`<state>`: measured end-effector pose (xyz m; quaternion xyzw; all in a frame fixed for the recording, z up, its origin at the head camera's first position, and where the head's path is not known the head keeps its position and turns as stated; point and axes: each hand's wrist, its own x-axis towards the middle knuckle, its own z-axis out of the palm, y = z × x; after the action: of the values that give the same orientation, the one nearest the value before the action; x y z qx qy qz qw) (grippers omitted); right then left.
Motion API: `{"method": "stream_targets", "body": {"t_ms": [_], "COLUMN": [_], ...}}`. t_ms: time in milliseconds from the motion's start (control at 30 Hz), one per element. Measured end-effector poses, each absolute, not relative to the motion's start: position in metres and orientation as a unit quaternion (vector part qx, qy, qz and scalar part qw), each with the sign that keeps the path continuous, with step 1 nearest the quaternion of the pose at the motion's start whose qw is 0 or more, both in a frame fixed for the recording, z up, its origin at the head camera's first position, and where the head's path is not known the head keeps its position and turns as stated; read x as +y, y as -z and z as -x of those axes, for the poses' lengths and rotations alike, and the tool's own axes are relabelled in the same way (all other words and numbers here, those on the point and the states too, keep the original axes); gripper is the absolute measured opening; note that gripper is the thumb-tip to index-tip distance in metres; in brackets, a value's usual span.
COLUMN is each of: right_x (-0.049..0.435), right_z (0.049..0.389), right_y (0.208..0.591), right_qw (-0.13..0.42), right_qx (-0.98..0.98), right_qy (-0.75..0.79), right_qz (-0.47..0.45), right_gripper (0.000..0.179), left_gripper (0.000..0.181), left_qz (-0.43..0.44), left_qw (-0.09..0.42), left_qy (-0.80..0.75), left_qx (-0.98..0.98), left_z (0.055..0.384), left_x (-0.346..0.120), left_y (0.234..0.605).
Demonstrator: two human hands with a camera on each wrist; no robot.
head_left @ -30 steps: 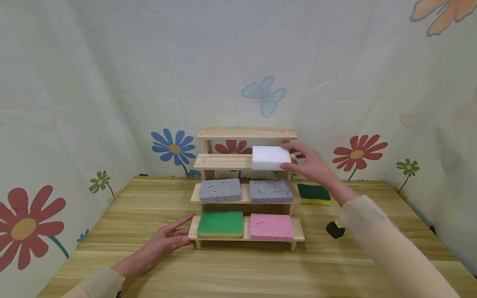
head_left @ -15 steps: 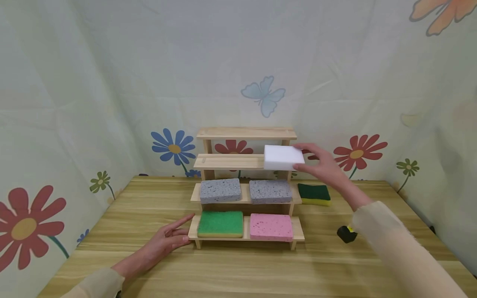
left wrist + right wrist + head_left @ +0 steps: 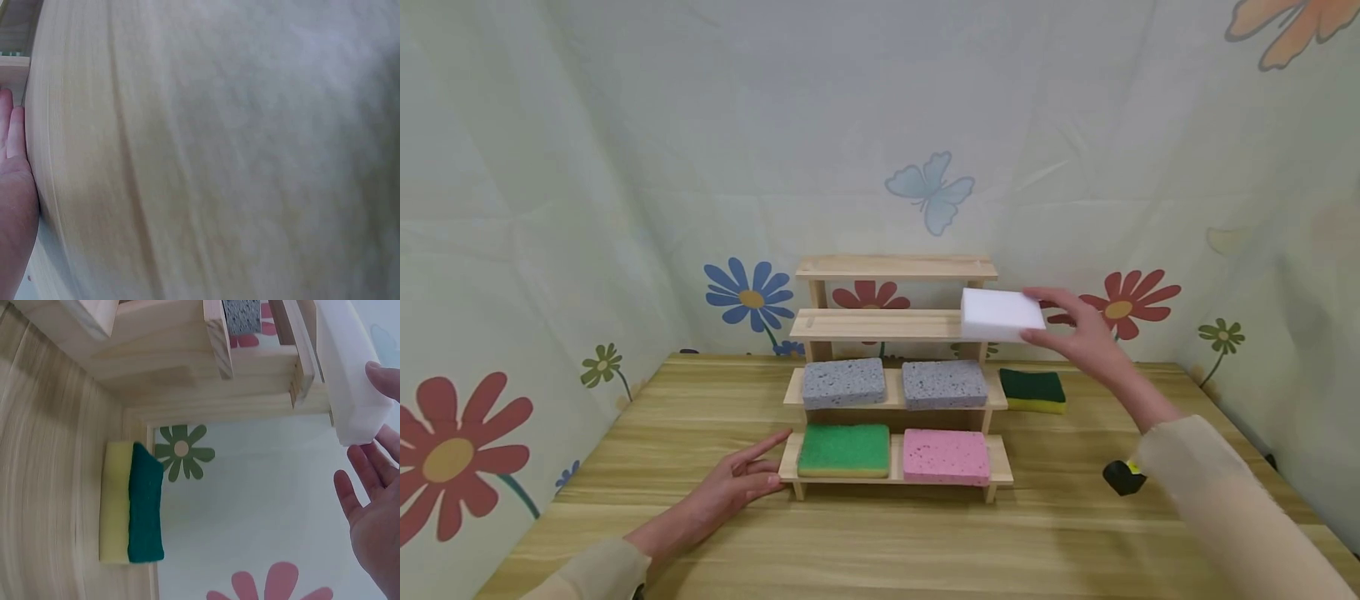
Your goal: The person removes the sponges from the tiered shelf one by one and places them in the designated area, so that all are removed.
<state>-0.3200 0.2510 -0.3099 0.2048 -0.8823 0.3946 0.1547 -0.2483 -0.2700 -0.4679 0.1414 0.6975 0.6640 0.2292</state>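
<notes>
My right hand (image 3: 1078, 337) pinches a white sponge (image 3: 1002, 315) by its right end, thumb on the near side and fingers behind. The sponge is at the right end of the second shelf from the top of a wooden tiered rack (image 3: 880, 323) and sticks out past it. In the right wrist view the white sponge (image 3: 350, 372) is beside the shelf ends; whether it touches the wood I cannot tell. My left hand (image 3: 726, 492) touches the left end of the lowest shelf, fingers extended; the left wrist view shows only part of that hand (image 3: 15, 187).
Two grey speckled sponges (image 3: 844, 383) lie on the third shelf down. The bottom shelf bears a green sponge (image 3: 844, 451) and a pink one (image 3: 946, 457). A dark green and yellow sponge (image 3: 1032, 392) lies on the table right of the rack. Behind hangs a flowered cloth (image 3: 1075, 167).
My right hand has moved to the right, carrying the white sponge from over the right part of the second shelf to past its end. The left hand has stayed in place.
</notes>
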Motion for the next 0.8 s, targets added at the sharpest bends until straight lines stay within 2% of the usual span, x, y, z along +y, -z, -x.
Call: {"method": "stream_targets", "body": {"t_ms": [800], "right_x": [0.318], "right_z": [0.308], "right_y": [0.318], "right_qw": [0.175], "right_qx": [-0.893], "right_qy": [-0.381], "right_qz": [-0.162], "right_gripper": [0.063], "left_gripper": [0.068], "left_qz": [-0.140], "left_qw": [0.230], "left_qy": [-0.672], "left_qx": [0.690], "left_z": [0.247], "left_x": [-0.270], "left_y": [0.468]}}
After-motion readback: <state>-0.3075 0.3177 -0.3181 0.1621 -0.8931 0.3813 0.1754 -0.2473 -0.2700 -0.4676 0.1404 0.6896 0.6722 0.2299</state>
